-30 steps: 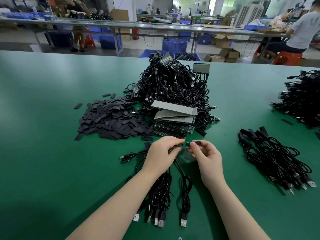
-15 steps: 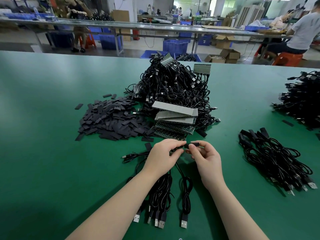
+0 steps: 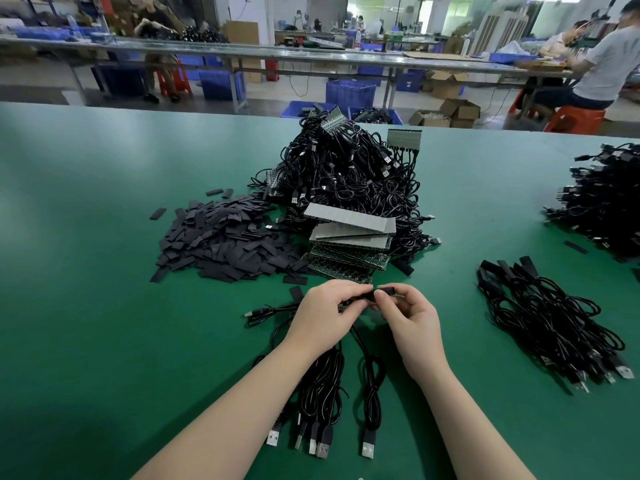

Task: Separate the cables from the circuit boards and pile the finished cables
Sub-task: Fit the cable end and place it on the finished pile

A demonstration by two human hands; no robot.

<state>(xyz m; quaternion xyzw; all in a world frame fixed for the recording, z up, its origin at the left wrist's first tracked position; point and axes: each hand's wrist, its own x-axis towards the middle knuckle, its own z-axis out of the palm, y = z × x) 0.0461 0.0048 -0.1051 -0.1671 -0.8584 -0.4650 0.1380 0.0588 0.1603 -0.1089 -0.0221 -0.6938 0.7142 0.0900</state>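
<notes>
My left hand [image 3: 325, 311] grips a small circuit board strip with black cables hanging from it; most of the board is hidden under the fingers. My right hand [image 3: 412, 315] pinches a short black sleeve [image 3: 385, 291] at the board's right end. The attached cables [image 3: 322, 393] trail toward me between my forearms, their USB plugs [image 3: 320, 443] lying near the table's front. A pile of finished cables [image 3: 550, 327] lies to the right. A stack of circuit boards [image 3: 349, 244] sits just beyond my hands, in front of a big heap of cables on boards [image 3: 346, 178].
A heap of flat black sleeves [image 3: 225, 240] lies left of the board stack on the green table [image 3: 86, 271]. Another black cable heap [image 3: 606, 202] sits at the far right. Behind the table are benches, blue bins and seated people.
My hands have closed together: the right hand brought the black sleeve up against the board end held by the left hand. The piles have not moved.
</notes>
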